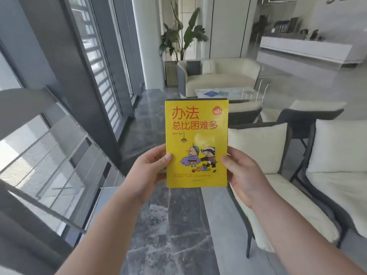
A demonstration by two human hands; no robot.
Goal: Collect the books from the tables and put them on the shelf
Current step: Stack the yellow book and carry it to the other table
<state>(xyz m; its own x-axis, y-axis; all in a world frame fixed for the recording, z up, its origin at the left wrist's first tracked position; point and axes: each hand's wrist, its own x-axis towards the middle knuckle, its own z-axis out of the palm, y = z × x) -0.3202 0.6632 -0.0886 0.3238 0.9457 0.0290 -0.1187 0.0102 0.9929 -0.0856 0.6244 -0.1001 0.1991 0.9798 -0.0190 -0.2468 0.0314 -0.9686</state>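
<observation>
A person holds a yellow book (196,143) upright in front of them in a lobby, the left hand (151,171) and right hand (242,173) each gripping a lower edge, thumbs on the cover and the other fingers curled behind it. The book is in the air, well apart from any surface. Farther off, a low glass surface (228,93) beside a cream sofa (218,76) carries what look like more books or papers (211,93). No shelf is visible. By this view, one book is collected but not yet shelved, and others likely remain.
</observation>
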